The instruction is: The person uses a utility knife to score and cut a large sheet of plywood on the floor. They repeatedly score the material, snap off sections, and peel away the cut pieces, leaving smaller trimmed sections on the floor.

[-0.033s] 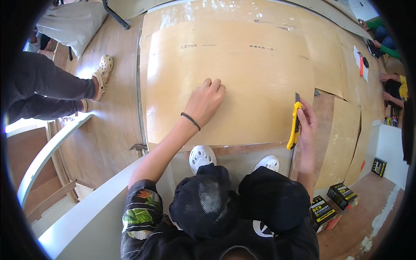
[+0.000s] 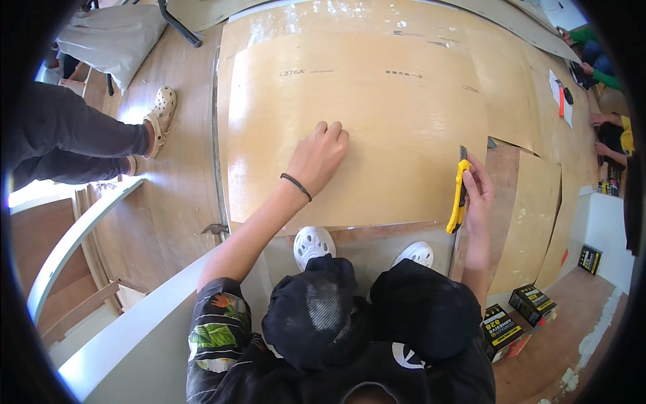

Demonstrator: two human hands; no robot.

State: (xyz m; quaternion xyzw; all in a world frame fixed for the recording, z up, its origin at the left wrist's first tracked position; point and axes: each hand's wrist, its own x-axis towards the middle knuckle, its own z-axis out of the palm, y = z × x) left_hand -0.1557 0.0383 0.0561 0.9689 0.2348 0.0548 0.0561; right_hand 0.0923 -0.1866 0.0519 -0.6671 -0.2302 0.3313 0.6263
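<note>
Knife (image 2: 458,195) in the right hand (image 2: 480,195); left hand (image 2: 319,152) with fingertips hidden
The left hand reaches forward, curled over the sheet (image 2: 390,182), whether gripping anything cannot be told; the right pinches the knife near the sheet's edge, blade pointing away.

Bright light fills the scene. White glare streaks the nine o'clock edge of the flat, glossy tan rectangular sheet (image 2: 377,175), with more shine near twelve o'clock. The bare right forearm (image 2: 476,266) looks softly blurred. Fisheye distortion bends straight edges; black vignetting rings everything.
</note>
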